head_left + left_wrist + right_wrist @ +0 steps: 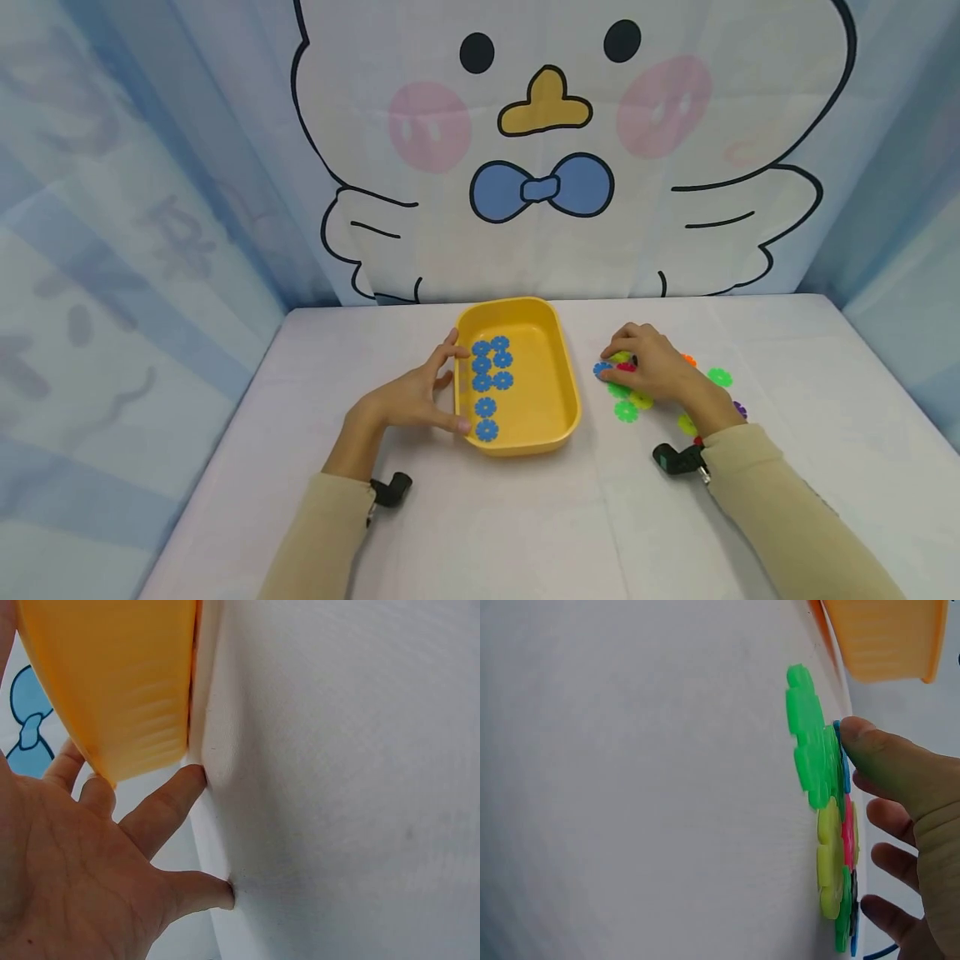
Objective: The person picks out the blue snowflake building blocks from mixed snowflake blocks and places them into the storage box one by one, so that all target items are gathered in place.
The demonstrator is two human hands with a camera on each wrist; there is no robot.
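Observation:
My left hand (pixel 408 400) spreads along the left side of a yellow plastic tray (pixel 551 375). Its thumb and index finger touch the rim; in the left wrist view the other fingers are spread beside the tray wall. Blue flower-shaped discs (pixel 487 430) lie along the tray's left half in two columns. Right of the tray, my right hand (pixel 651 367) pinches another blue flower-shaped disc (pixel 602 370) between thumb and index finger, at the left edge of a loose pile. A green disc (pixel 804 724) and a yellow disc (pixel 829 859) lie under or beside that hand.
More flower discs, among them a green one (pixel 720 377), an orange one (pixel 688 360) and a purple one (pixel 740 409), are scattered around the right forearm. A white cloth (pixel 517 525) covers the table. A curtain with a cartoon figure (pixel 525 250) hangs behind.

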